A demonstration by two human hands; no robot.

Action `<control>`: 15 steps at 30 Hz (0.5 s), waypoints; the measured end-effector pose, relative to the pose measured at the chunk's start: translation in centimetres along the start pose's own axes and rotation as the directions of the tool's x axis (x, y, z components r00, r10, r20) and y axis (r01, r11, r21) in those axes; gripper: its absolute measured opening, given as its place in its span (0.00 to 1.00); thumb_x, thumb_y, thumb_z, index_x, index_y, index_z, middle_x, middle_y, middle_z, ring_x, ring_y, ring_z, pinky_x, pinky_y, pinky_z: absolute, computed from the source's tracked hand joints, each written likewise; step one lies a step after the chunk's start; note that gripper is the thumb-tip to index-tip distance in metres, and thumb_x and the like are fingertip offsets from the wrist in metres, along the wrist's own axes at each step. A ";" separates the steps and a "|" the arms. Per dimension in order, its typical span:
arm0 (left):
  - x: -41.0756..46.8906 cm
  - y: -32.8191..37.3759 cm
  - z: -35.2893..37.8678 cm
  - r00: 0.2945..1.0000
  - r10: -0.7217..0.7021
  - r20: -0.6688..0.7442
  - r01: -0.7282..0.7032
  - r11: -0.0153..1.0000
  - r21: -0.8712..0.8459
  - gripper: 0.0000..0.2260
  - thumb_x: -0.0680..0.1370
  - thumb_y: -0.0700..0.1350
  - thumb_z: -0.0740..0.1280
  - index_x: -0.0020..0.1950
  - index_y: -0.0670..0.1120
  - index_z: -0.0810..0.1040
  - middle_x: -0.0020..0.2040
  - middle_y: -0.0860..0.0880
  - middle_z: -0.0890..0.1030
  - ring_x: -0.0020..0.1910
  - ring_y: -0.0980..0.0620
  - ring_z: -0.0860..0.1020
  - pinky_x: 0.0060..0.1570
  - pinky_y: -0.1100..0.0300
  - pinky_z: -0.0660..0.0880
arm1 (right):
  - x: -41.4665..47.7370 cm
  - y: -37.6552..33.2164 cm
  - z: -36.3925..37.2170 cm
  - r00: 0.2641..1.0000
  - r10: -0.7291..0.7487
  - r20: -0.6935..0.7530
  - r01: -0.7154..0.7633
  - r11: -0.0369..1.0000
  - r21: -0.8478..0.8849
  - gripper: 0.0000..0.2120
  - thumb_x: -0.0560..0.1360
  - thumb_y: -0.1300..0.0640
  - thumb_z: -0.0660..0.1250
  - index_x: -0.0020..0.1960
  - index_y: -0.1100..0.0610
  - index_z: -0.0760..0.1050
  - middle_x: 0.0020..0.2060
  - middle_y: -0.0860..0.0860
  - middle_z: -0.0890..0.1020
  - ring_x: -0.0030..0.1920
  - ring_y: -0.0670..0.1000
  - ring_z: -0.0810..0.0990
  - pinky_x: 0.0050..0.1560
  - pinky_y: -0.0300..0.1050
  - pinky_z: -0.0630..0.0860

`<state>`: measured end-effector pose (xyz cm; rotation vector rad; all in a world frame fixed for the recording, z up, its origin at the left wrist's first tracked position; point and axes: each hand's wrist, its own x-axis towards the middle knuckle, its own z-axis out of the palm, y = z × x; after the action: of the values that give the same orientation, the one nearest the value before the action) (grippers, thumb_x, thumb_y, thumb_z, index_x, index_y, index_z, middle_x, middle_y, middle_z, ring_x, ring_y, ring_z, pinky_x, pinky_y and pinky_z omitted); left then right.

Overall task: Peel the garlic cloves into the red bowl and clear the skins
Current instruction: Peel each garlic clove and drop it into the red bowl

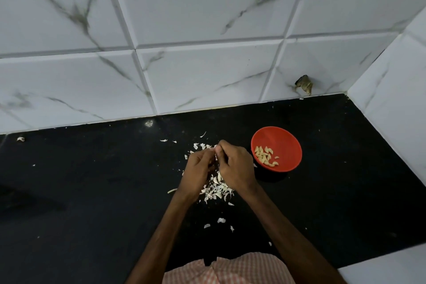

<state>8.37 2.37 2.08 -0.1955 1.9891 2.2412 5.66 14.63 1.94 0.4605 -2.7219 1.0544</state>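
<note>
Head view — left hand and right hand pinching one clove; red bowl sitting just right of right hand.

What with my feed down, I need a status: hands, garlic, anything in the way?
Left grip and right grip pinch a garlic piece together, mostly hidden. Peeled cloves in red bowl. Skins litter the counter; path to bowl clear.

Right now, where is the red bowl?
In the head view, the red bowl sits on the black counter, just right of the right hand, holding peeled cloves.
</note>
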 end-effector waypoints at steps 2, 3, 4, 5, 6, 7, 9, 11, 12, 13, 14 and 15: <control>0.3 -0.1 -0.4 0.998 0.070 -0.006 -0.068 0.987 0.149 0.18 0.86 0.43 0.57 0.44 0.33 0.78 0.29 0.51 0.72 0.28 0.57 0.66 0.29 0.62 0.64 | -0.3 -0.3 0.4 0.993 0.103 0.058 -0.106 0.992 0.066 0.16 0.85 0.53 0.58 0.43 0.57 0.76 0.30 0.47 0.75 0.32 0.49 0.74 0.36 0.54 0.74; 0.4 -0.3 -0.7 0.994 0.107 -0.003 -0.103 0.966 0.235 0.19 0.86 0.43 0.57 0.45 0.31 0.77 0.30 0.48 0.71 0.29 0.54 0.66 0.31 0.58 0.64 | -0.4 -0.4 0.5 0.983 0.159 0.096 -0.172 0.974 0.147 0.18 0.85 0.52 0.57 0.42 0.58 0.77 0.31 0.48 0.76 0.33 0.50 0.75 0.39 0.56 0.75; 0.5 -0.4 -0.8 0.990 0.138 0.008 -0.134 0.944 0.303 0.19 0.86 0.44 0.58 0.44 0.32 0.78 0.31 0.46 0.71 0.30 0.52 0.66 0.32 0.54 0.63 | -0.5 -0.3 0.5 0.965 0.220 0.143 -0.251 0.935 0.250 0.20 0.85 0.51 0.57 0.40 0.58 0.77 0.31 0.49 0.77 0.33 0.50 0.75 0.40 0.55 0.75; 0.6 -0.6 -1.1 0.988 0.153 0.018 -0.150 0.928 0.341 0.18 0.86 0.44 0.58 0.44 0.34 0.78 0.31 0.46 0.71 0.31 0.51 0.67 0.32 0.51 0.64 | -0.4 -0.2 0.5 0.936 0.282 0.209 -0.342 0.868 0.360 0.22 0.85 0.50 0.57 0.39 0.59 0.77 0.30 0.50 0.77 0.32 0.50 0.75 0.38 0.52 0.74; 0.5 -0.8 -1.3 0.987 0.156 0.027 -0.155 0.920 0.359 0.18 0.86 0.44 0.58 0.44 0.37 0.79 0.31 0.48 0.72 0.31 0.51 0.68 0.32 0.50 0.65 | -0.4 -0.2 0.5 0.894 0.344 0.288 -0.444 0.772 0.455 0.24 0.85 0.47 0.57 0.37 0.59 0.77 0.27 0.49 0.74 0.29 0.48 0.72 0.33 0.47 0.71; 0.6 -0.9 -1.4 0.987 0.156 0.033 -0.158 0.918 0.365 0.17 0.86 0.45 0.58 0.43 0.39 0.79 0.30 0.51 0.72 0.30 0.53 0.68 0.32 0.51 0.66 | -0.4 -0.3 0.6 0.843 0.392 0.369 -0.536 0.666 0.518 0.25 0.85 0.45 0.56 0.36 0.57 0.74 0.25 0.47 0.70 0.26 0.45 0.68 0.29 0.42 0.66; 0.6 -1.0 -1.5 0.986 0.159 0.047 -0.165 0.918 0.362 0.16 0.86 0.44 0.58 0.41 0.45 0.78 0.29 0.55 0.73 0.29 0.56 0.69 0.32 0.55 0.67 | -0.4 -0.4 0.6 0.767 0.440 0.468 -0.642 0.521 0.563 0.25 0.84 0.40 0.55 0.36 0.56 0.71 0.24 0.45 0.65 0.24 0.43 0.62 0.27 0.38 0.58; 0.7 -0.9 -0.9 0.987 0.156 0.044 -0.162 0.944 0.287 0.17 0.86 0.41 0.58 0.39 0.46 0.76 0.28 0.57 0.73 0.28 0.60 0.68 0.31 0.62 0.66 | -0.4 -0.4 0.4 0.792 0.416 0.447 -0.610 0.556 0.564 0.26 0.83 0.39 0.55 0.36 0.57 0.71 0.24 0.46 0.66 0.24 0.43 0.62 0.27 0.38 0.59; 0.8 -0.9 -0.7 0.990 0.137 0.015 -0.137 0.968 0.210 0.17 0.86 0.39 0.57 0.38 0.43 0.75 0.27 0.57 0.73 0.27 0.61 0.68 0.30 0.65 0.65 | -0.3 -0.4 0.2 0.833 0.378 0.404 -0.549 0.651 0.524 0.25 0.83 0.40 0.56 0.38 0.58 0.73 0.26 0.46 0.69 0.25 0.44 0.66 0.27 0.40 0.63; 0.9 -0.9 -0.5 0.994 0.110 -0.019 -0.106 0.986 0.127 0.18 0.86 0.39 0.57 0.36 0.41 0.74 0.26 0.57 0.71 0.26 0.61 0.67 0.29 0.67 0.65 | -0.3 -0.2 0.1 0.883 0.325 0.339 -0.452 0.782 0.429 0.24 0.83 0.41 0.57 0.40 0.58 0.76 0.28 0.47 0.73 0.28 0.44 0.71 0.30 0.43 0.69; 0.8 -0.9 -0.5 0.996 0.078 -0.044 -0.076 0.996 0.048 0.19 0.85 0.39 0.57 0.35 0.40 0.73 0.25 0.57 0.69 0.25 0.61 0.65 0.28 0.68 0.63 | -0.3 -0.1 0.0 0.927 0.257 0.271 -0.335 0.895 0.295 0.22 0.83 0.43 0.58 0.44 0.58 0.79 0.32 0.46 0.78 0.32 0.45 0.76 0.35 0.47 0.75; 0.8 -0.8 -0.4 0.998 0.040 -0.058 -0.041 0.999 -0.025 0.20 0.85 0.40 0.58 0.34 0.41 0.72 0.25 0.56 0.66 0.25 0.60 0.63 0.26 0.68 0.62 | -0.3 0.1 -0.1 0.956 0.197 0.215 -0.239 0.953 0.189 0.20 0.83 0.44 0.60 0.46 0.57 0.81 0.35 0.46 0.81 0.36 0.46 0.80 0.40 0.51 0.78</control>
<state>7.77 2.04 1.07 -0.2268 2.0108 2.3123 5.91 14.79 1.89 0.3109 -2.8961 1.4398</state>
